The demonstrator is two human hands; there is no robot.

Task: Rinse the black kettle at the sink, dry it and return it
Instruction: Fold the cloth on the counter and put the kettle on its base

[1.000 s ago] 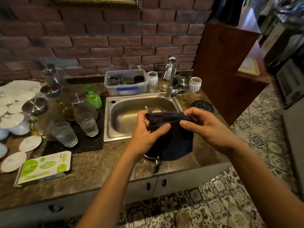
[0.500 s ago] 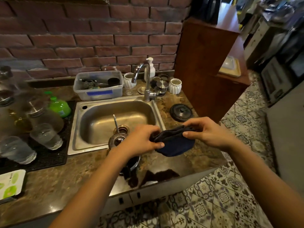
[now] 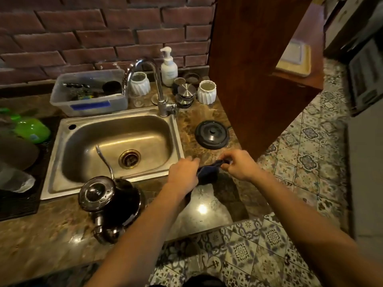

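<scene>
The black kettle (image 3: 116, 201) stands on the counter in front of the steel sink (image 3: 116, 150), its shiny lid on and its thin curved spout rising over the basin. Its round black base (image 3: 211, 134) lies on the counter right of the sink. A dark blue cloth (image 3: 208, 174) is folded small and held low over the counter right of the kettle. My left hand (image 3: 183, 172) grips its left side and my right hand (image 3: 238, 164) pinches its upper right edge. Neither hand touches the kettle.
A tap (image 3: 157, 88), a soap dispenser (image 3: 169, 67), two white ribbed cups (image 3: 206, 92) and a clear plastic tub (image 3: 89, 96) stand behind the sink. A green bottle (image 3: 31, 130) and glasses lie on a black mat at left. A wooden cabinet (image 3: 255, 69) rises at right.
The cloth has been folded smaller and lowered toward the counter, to the right of the kettle. The view has dropped and shifted right, so the kettle now shows in full.
</scene>
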